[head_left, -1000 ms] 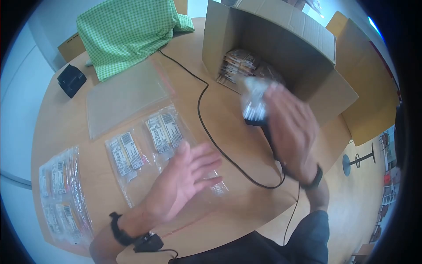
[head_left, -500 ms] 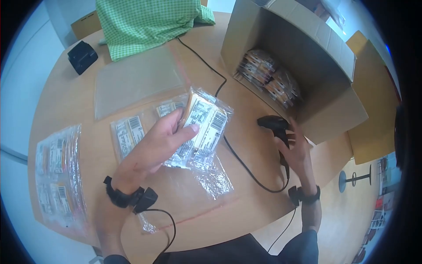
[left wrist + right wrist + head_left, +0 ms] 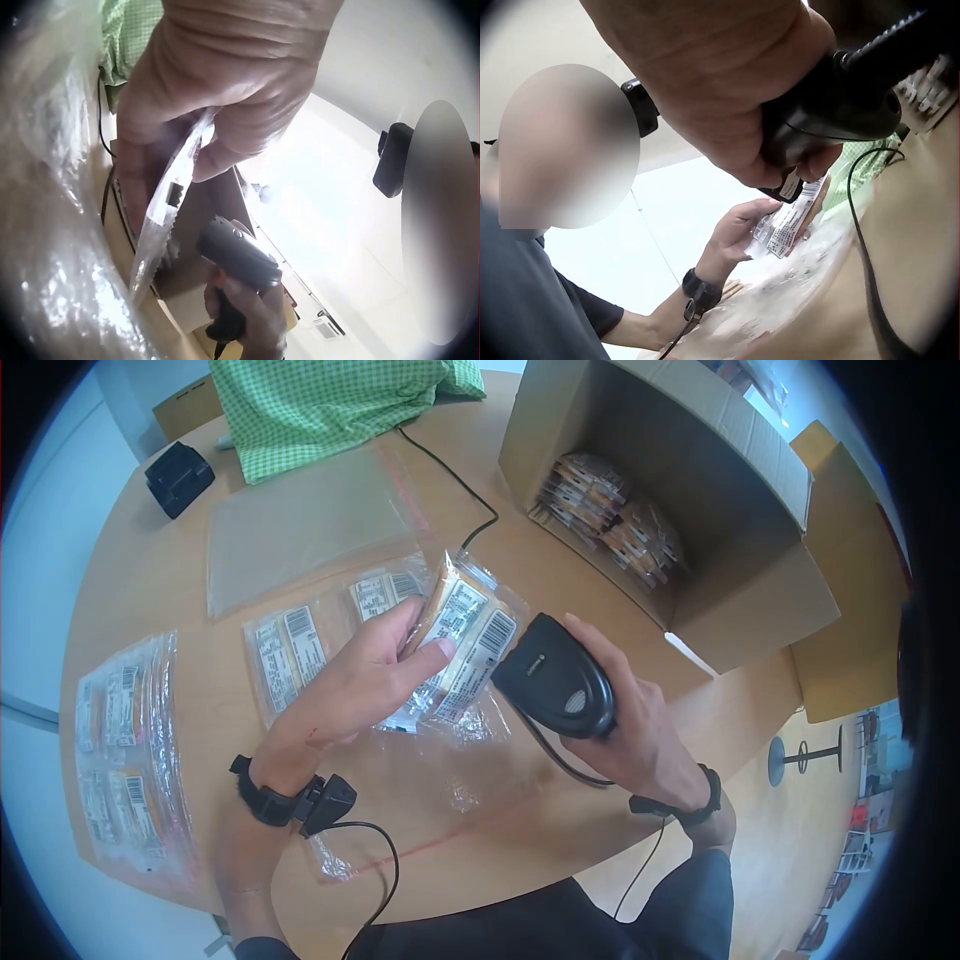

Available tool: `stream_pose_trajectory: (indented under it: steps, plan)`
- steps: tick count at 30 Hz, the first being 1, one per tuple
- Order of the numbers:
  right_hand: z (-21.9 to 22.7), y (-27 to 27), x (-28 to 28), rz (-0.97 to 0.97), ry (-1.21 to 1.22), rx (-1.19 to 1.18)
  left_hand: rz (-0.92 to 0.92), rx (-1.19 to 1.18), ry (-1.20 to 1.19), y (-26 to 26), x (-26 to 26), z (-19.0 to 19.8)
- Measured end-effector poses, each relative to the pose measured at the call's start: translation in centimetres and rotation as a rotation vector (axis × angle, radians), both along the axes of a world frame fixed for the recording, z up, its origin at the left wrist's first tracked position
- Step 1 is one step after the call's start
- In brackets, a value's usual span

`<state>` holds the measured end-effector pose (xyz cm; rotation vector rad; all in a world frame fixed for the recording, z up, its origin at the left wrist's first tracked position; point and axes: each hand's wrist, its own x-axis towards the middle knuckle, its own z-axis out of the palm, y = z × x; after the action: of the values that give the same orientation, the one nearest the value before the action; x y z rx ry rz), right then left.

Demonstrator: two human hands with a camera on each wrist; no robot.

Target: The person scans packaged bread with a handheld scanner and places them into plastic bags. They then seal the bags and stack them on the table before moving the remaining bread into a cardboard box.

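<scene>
The left hand [image 3: 350, 685] pinches a clear packet [image 3: 465, 635] with white barcode labels, thumb across its front, above a plastic bag on the table. In the right hand [image 3: 640, 735] is a black handheld scanner [image 3: 560, 675], its head close to the packet's right edge. The left wrist view shows the scanner [image 3: 236, 251] gripped by the right hand [image 3: 255, 307]. From the right wrist view, the fingers curl round the scanner's handle [image 3: 825, 112], and the labelled packet [image 3: 787, 225] is in the left hand [image 3: 735, 232] beyond.
An open cardboard box [image 3: 740, 590] holding stacked packets [image 3: 610, 515] stands at the back right. Bagged labelled packets [image 3: 125, 760] lie at the left. A flat clear bag [image 3: 310, 530], a green checked cloth [image 3: 330, 410], a black stand [image 3: 180, 480] and a cable share the table.
The right hand brought a packet from the box side, passed it to the left hand, then took hold of the scanner and raised it beside the packet.
</scene>
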<state>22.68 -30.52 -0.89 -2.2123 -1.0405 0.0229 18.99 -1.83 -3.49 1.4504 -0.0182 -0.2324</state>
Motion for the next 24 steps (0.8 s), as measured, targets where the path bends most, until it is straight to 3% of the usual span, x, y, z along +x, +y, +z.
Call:
stream_pose_trajectory:
  steps: [12,14,15,18,20,22,23,24]
  plan:
    - [-0.4,0.1,0.8,-0.027,0.155,0.051,-0.062,0.086,-0.033,0.1,-0.3,-0.1]
    - [-0.8,-0.9,1.6,-0.093,0.211,0.077,0.089,0.008,-0.017,-0.4,-0.5,0.3]
    - [-1.4,-1.7,2.5,-0.159,0.19,0.057,0.067,0.006,-0.019,-0.5,-0.2,0.5]
    - [-4.7,-4.3,5.6,-0.274,0.104,0.011,0.287,-0.345,0.112,0.5,0.0,0.3]
    - [-5.3,-5.4,6.7,-0.301,0.052,-0.011,0.329,-0.358,0.127,0.2,-0.1,0.8]
    - [-4.7,-5.4,6.9,-0.479,0.269,-0.175,0.419,-0.372,0.165,0.1,-0.8,1.1]
    - [-4.5,-4.9,6.5,-0.524,0.354,-0.078,0.372,-0.356,0.132,0.4,-1.1,1.0]
    - [-6.1,-6.2,7.3,-0.461,0.176,-0.129,0.331,-0.34,0.105,0.6,-1.8,1.0]
